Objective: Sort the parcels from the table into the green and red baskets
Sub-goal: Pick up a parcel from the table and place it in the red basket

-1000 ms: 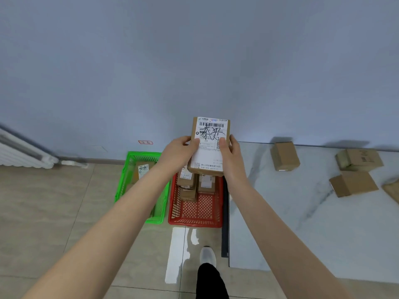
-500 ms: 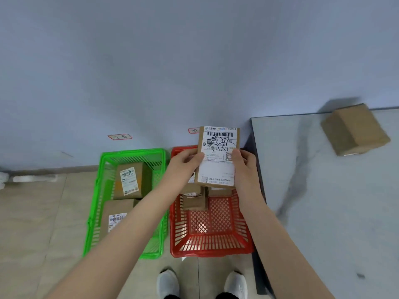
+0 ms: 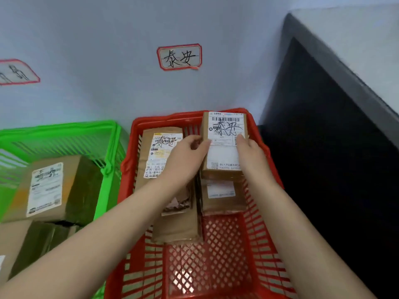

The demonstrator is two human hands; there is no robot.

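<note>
Worked over the red basket (image 3: 168, 117), open directly below the fingers (image 3: 239, 140). Held the parcel (image 3: 223, 145) between them, label up, long axis running forward. Clamped on its side edges with left hand (image 3: 185, 156) and right hand (image 3: 250, 154), equally near.

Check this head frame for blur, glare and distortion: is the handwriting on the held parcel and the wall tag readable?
Head view: the wall tag is sharp and legible; the held parcel is slightly soft, but its handwriting reads; the green basket and its labelled parcel at the left edge are smeared; the table edge leans steeply from wide-angle stretch, with black shadow beneath.
</note>
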